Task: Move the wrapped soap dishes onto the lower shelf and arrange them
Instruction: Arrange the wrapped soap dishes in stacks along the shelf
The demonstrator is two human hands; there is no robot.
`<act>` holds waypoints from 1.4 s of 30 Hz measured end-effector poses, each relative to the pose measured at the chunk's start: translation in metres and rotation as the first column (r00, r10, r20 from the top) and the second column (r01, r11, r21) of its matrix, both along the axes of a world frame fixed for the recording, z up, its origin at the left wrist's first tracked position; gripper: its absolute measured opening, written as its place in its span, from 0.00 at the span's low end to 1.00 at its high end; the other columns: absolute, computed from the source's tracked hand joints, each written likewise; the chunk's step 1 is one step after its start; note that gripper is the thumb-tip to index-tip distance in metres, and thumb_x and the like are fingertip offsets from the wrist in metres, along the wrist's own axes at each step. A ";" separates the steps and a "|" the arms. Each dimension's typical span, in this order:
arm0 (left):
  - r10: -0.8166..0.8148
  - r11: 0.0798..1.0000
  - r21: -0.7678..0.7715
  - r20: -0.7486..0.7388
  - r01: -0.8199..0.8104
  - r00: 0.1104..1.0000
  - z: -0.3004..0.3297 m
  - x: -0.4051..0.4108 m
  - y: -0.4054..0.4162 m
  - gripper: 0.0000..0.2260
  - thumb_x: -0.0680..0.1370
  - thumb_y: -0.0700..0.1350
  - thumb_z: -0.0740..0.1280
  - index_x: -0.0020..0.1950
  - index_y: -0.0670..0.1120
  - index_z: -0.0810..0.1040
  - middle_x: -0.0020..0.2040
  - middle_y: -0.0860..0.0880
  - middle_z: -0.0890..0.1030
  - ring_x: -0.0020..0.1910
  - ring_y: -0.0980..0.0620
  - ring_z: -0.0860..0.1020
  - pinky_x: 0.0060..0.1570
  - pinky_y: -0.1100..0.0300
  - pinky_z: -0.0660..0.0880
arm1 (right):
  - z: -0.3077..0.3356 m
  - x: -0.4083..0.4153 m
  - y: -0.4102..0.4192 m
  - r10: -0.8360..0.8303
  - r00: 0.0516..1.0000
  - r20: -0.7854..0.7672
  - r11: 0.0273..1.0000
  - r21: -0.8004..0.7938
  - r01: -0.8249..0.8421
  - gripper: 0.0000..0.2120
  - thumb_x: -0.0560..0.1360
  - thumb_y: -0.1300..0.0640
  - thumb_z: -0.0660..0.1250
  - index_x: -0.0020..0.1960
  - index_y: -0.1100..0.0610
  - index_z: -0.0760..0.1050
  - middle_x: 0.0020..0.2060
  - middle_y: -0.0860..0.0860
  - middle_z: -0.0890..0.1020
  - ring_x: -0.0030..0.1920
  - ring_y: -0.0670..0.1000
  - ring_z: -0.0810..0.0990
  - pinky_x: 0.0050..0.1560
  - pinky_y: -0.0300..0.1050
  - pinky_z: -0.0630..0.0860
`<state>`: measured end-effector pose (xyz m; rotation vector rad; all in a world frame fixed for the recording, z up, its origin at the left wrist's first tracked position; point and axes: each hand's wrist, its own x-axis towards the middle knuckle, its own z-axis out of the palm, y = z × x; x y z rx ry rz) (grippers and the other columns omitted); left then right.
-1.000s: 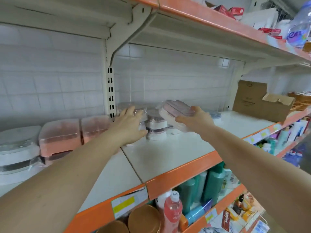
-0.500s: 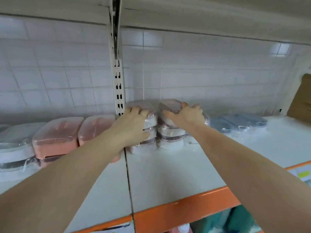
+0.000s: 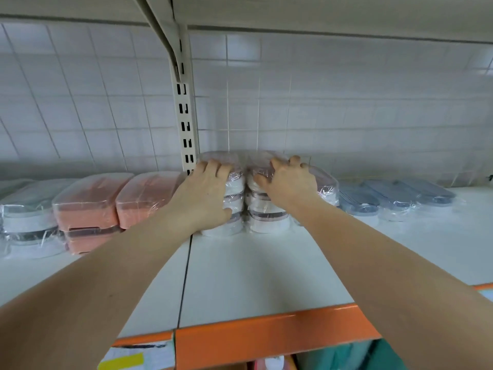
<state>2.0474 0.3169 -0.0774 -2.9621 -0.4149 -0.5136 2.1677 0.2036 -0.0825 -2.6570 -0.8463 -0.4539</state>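
Now right hand (image 3: 289,182) has set its soap dish (image 3: 260,170) down.

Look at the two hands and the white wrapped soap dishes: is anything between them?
Nothing visible is. The left hand rests on the left stack of soap dishes, the right hand on the right stack, each in direct contact with the wrapping. Both stacks sit on the shelf against the tiled wall.

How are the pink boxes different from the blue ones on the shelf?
The pink soap dishes look boxy and tall, stacked in two layers; the blue soap dishes look long, flat and low. The pink ones sit left of the hands, the blue ones right. Both are wrapped in clear plastic.
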 end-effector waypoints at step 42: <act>0.775 0.624 -0.231 0.057 -0.746 0.630 0.009 -0.690 0.270 0.30 0.77 0.51 0.65 0.75 0.45 0.57 0.73 0.46 0.62 0.71 0.46 0.63 0.68 0.54 0.62 | 0.018 -0.651 0.390 0.910 0.401 -0.101 0.397 -0.057 -0.916 0.27 0.76 0.47 0.61 0.72 0.57 0.62 0.68 0.56 0.68 0.69 0.57 0.64 0.67 0.52 0.64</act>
